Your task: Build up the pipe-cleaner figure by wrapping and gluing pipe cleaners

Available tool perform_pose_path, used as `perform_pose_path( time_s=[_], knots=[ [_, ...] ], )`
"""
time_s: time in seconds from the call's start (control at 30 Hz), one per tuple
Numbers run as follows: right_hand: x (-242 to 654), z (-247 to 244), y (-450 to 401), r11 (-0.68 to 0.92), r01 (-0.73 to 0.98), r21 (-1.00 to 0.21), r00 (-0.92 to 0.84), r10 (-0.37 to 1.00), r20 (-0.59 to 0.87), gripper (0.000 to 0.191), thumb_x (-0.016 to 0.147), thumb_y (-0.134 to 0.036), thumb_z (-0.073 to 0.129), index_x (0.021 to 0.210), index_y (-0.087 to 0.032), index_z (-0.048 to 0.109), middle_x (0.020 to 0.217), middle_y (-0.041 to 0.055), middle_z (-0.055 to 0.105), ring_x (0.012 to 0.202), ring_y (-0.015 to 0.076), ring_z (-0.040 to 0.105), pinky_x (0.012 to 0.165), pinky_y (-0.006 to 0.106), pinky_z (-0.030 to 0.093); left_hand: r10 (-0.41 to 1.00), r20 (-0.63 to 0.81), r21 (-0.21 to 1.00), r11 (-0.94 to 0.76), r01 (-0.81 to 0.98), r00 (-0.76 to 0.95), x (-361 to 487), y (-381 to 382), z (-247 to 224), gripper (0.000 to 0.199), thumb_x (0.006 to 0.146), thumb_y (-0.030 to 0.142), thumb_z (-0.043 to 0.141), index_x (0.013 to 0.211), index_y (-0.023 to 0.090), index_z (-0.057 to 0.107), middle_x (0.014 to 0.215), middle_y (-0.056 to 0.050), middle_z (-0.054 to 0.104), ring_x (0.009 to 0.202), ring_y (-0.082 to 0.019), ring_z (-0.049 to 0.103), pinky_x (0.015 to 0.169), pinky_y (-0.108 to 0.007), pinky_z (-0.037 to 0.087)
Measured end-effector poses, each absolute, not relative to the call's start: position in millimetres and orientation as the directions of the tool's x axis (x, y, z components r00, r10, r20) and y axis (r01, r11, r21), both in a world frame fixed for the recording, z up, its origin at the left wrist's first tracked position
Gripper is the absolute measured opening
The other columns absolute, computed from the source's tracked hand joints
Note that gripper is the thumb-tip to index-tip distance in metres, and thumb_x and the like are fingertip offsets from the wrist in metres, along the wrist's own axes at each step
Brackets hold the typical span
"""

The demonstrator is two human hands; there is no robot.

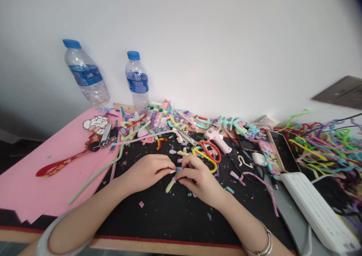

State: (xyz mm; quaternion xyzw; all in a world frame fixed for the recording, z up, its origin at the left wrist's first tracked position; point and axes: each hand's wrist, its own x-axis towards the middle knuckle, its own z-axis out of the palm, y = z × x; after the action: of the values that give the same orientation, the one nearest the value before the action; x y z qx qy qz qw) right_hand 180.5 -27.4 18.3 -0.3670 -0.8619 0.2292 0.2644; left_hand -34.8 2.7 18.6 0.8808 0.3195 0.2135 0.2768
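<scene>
My left hand and my right hand meet over the black mat, fingertips pinched together on a small pipe-cleaner piece with a pale green end sticking out below and a bit of blue at the top. Both wrists rest on the mat, and each wears a bangle. Short pipe-cleaner scraps lie scattered around the hands. Orange and yellow pipe-cleaner loops lie just behind my right hand.
Two water bottles stand against the wall. Pink paper with keys and a nail clipper lies left. A pink glue gun, phones, a white power strip and heaps of pipe cleaners fill the right.
</scene>
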Motion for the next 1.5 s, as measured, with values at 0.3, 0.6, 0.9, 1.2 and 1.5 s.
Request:
perform_pose_path(
  time_s=[0.3,0.6,0.9,1.2,1.5],
  knots=[
    [180.1,15.4,-27.3,0.644,0.513,-0.567,-0.61,0.738,0.287,0.017,0.089,-0.015,0.053,0.092,-0.023,0.068,0.097,0.0064,0.05,0.095,0.0192,0.052,0.084,0.035,0.045,0.679,0.19,0.615,-0.645,0.452,0.71,-33.9,2.8,20.1,0.018,0.091,0.016,0.051,0.093,0.019,0.069,0.091,-0.001,0.069,0.083,-0.014,0.063,0.075,-0.022,0.045],
    [177.9,21.2,-29.9,0.699,0.569,-0.434,-0.647,0.706,0.289,0.015,0.09,-0.017,0.052,0.092,-0.022,0.067,0.099,0.0074,0.053,0.097,0.0204,0.052,0.085,0.036,0.044,0.692,0.182,0.635,-0.625,0.454,0.698,-33.8,2.5,20.3,0.017,0.091,0.015,0.051,0.093,0.018,0.068,0.091,-0.001,0.069,0.083,-0.013,0.063,0.076,-0.022,0.044],
    [178.7,23.1,-31.7,0.701,0.537,-0.469,-0.637,0.702,0.319,0.016,0.091,-0.017,0.051,0.094,-0.021,0.066,0.098,0.0076,0.053,0.096,0.0195,0.053,0.084,0.034,0.044,0.699,0.173,0.65,-0.61,0.453,0.693,-33.1,2.2,20.8,0.017,0.091,0.016,0.052,0.092,0.018,0.068,0.089,-0.001,0.069,0.082,-0.013,0.063,0.075,-0.022,0.044],
    [178.1,19.8,-30.5,0.688,0.53,-0.496,-0.643,0.707,0.294,0.016,0.09,-0.017,0.051,0.093,-0.022,0.066,0.099,0.0081,0.053,0.096,0.0204,0.053,0.085,0.036,0.044,0.707,0.156,0.656,-0.596,0.462,0.69,-33.5,2.5,21.1,0.018,0.091,0.017,0.051,0.093,0.018,0.068,0.09,-0.001,0.069,0.084,-0.014,0.063,0.077,-0.022,0.043],
    [178.0,20.1,-30.8,0.673,0.528,-0.518,-0.65,0.713,0.264,0.017,0.09,-0.016,0.05,0.094,-0.022,0.065,0.099,0.0072,0.052,0.098,0.0198,0.052,0.087,0.036,0.043,0.705,0.143,0.662,-0.59,0.462,0.695,-34.2,2.5,19.7,0.017,0.091,0.017,0.051,0.092,0.018,0.068,0.09,-0.001,0.068,0.084,-0.013,0.062,0.076,-0.021,0.043]
  ],
)
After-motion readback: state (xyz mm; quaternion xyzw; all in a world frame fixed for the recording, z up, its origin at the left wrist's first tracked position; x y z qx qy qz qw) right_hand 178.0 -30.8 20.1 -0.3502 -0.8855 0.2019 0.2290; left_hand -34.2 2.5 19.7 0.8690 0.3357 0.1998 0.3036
